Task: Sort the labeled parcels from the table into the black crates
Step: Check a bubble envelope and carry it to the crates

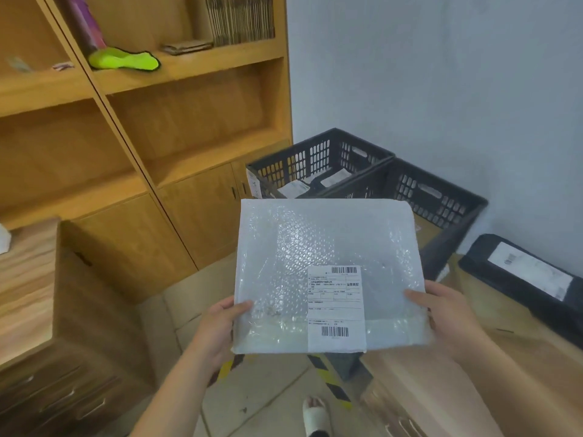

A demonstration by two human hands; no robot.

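I hold a flat white bubble-wrap parcel [315, 263] with a printed barcode label [336, 307] in front of me, label up. My left hand [220, 323] grips its lower left edge, thumb on top. My right hand [451, 313] grips its lower right edge the same way. Beyond the parcel stand two black slatted crates: the far crate [303, 156] holds labeled parcels, and the near crate [441, 197] is partly hidden behind the parcel.
A black labeled parcel [523, 272] lies on brown cardboard boxes [511, 342] at the right. A wooden shelf unit [142, 121] fills the left and back. A wooden desk with drawers [28, 294] stands at the left. Yellow-black tape [334, 383] marks the tiled floor.
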